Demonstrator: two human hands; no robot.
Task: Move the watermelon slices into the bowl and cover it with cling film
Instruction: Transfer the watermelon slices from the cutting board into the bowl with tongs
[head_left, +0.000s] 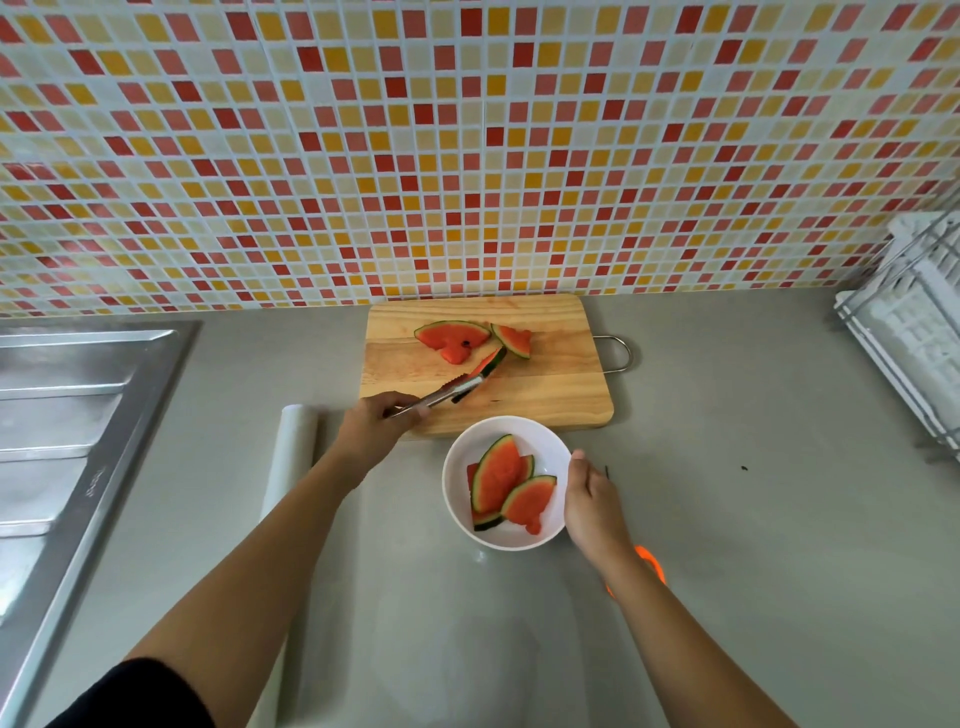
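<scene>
Watermelon slice (487, 365) pinched in tongs (445, 396) gripped by left hand (371, 431); right hand (592, 501) relaxed, open, beside bowl (465, 447).

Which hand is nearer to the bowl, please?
Right. The right hand is at the right rim of the bowl; the left hand, holding tongs, is beyond it to the left, at the near edge of the board.

You're standing in a home kitchen: the wooden cutting board (545, 400) lies on a grey countertop (727, 519), its far edge against a wall of small red, orange and cream mosaic tiles (467, 156). Left of the board you have a stainless steel sink (78, 415) with a ribbed drainer, and well to the board's right a white wire dish rack (914, 332) stands on the same counter
</scene>
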